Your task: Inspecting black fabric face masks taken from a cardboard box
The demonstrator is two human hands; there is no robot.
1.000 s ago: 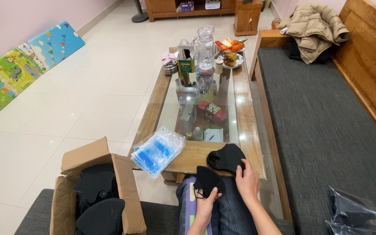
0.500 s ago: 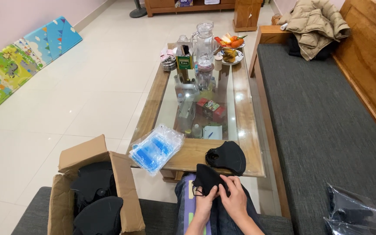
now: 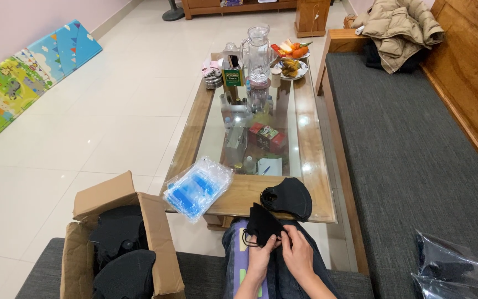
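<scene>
Over my lap, my left hand point(image 3: 260, 258) and my right hand point(image 3: 296, 253) both pinch a folded black face mask point(image 3: 262, 223) by its lower edge and ear loop. A second black mask point(image 3: 289, 197) lies just beyond it on the near end of the wooden, glass-topped coffee table point(image 3: 311, 166). A stack of clear blue plastic bags point(image 3: 197, 188) hangs over the table's near left corner.
An open cardboard box point(image 3: 118, 238) full of black masks stands at my left. Bagged masks point(image 3: 452, 268) lie on the grey bench cushion at right. Farther up the table are a glass jug point(image 3: 259, 49), bottles, small boxes and a fruit plate point(image 3: 290, 60). A beige jacket point(image 3: 400, 26) lies on the bench's far end.
My right hand left the mask lying on the table and came in to join the left hand on the held mask. The view shifted slightly.
</scene>
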